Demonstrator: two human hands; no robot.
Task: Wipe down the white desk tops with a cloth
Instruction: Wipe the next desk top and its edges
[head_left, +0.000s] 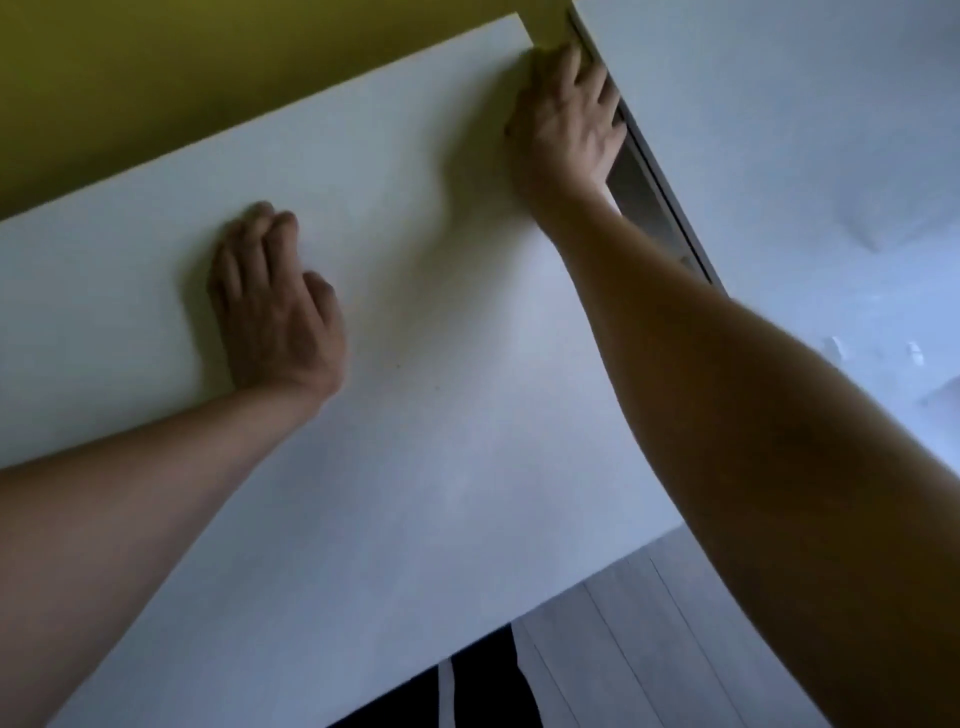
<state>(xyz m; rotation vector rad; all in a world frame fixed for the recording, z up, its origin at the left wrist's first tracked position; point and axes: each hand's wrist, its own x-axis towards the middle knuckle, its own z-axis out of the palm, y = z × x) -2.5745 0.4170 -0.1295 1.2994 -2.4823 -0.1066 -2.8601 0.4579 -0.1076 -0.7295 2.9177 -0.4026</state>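
White desk top (415, 415), yellow-green wall (208, 78)

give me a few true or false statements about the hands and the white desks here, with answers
1. The left hand rests on the near white desk top. True.
2. The right hand is at the far right corner of that desk, by the gap to the second white desk. True.
3. A blue cloth lies spread in the middle of the desk. False: no cloth shows anywhere on it, and whether one sits under the right hand cannot be told.
4. The wall behind the desk is red. False: it is yellow-green.
5. The two hands touch each other. False: they are well apart.
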